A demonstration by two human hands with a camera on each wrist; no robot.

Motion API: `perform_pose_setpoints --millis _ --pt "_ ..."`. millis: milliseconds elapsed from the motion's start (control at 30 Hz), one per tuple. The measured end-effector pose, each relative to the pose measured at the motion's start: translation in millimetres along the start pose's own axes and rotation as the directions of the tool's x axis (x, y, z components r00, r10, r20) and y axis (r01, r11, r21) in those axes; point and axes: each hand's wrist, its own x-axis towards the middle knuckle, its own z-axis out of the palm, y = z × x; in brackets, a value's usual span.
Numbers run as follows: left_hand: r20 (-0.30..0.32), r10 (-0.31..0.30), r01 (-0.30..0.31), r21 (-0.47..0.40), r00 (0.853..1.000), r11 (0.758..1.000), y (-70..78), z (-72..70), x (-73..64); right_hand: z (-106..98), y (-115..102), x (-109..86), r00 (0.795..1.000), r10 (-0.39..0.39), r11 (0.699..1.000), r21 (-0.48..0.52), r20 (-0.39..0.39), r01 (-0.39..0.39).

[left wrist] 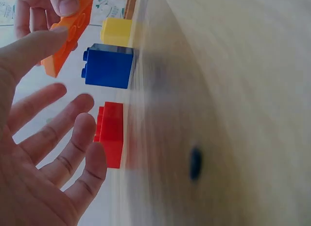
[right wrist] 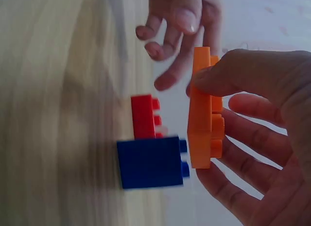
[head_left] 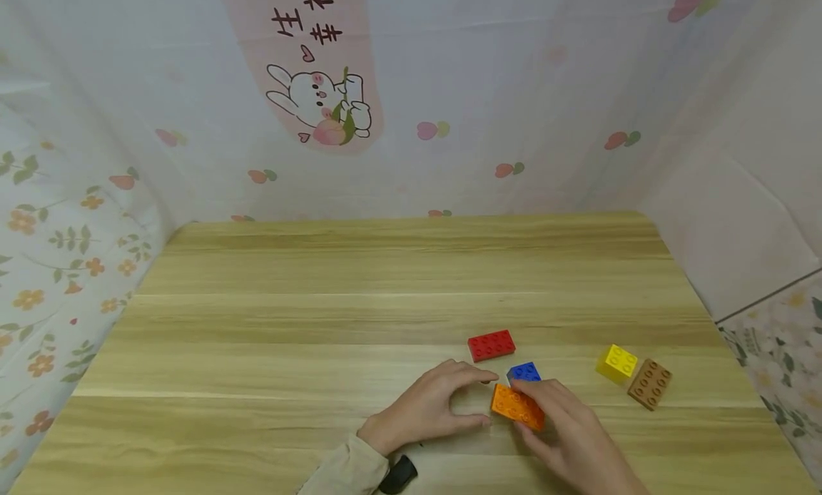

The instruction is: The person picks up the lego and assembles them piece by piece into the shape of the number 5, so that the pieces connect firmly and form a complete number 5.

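Observation:
My right hand (head_left: pixel 571 431) pinches an orange toy building brick (head_left: pixel 517 406) between thumb and fingers, held above the table with its studs facing up. To its left, my left hand (head_left: pixel 433 404) is spread with thumb and fingers apart and holds nothing. In the head view its fingertips are close to the orange brick's left end. A tall blue brick (right wrist: pixel 150 164) stands on the table just behind the orange one, partly hidden in the head view. Beyond my left fingertips lies a flat red brick (head_left: pixel 491 345), studs up.
A tall yellow brick (head_left: pixel 617 364) and a flat brown brick (head_left: pixel 651 384) sit side by side to the right on the wooden table (head_left: pixel 289 324). A small dark spot (left wrist: pixel 195 163) lies on the tabletop near my left hand. Printed cloth (head_left: pixel 449 74) hangs behind the table.

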Motion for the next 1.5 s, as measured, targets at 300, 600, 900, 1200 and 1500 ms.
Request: perform_pose_setpoints --millis 300,600,900,1200,1500 --pt "0.044 0.012 -0.014 0.046 0.999 0.999 -3.2 1.7 -0.5 13 -7 -0.7 0.982 0.063 0.997 0.036 0.179 -0.07" --pt "0.081 -0.015 0.012 0.028 0.997 1.0 -10.5 3.2 -1.5 18 -7 -1.4 0.972 0.084 0.996 0.023 0.218 -0.091" --pt "0.094 -0.075 0.071 0.045 0.993 0.996 -13.8 2.1 -1.3 13 -4 -2.6 0.993 0.111 0.994 -0.005 0.031 -0.111" --pt "0.093 -0.141 0.135 0.071 0.986 0.988 -14.1 3.8 -1.2 16 11 -2.0 0.953 0.088 0.993 -0.053 -0.289 -0.108" --pt "0.087 -0.131 0.125 0.07 0.988 0.99 -15.6 4.9 -1.3 19 15 -2.2 0.94 0.163 0.982 -0.044 -0.301 -0.185"
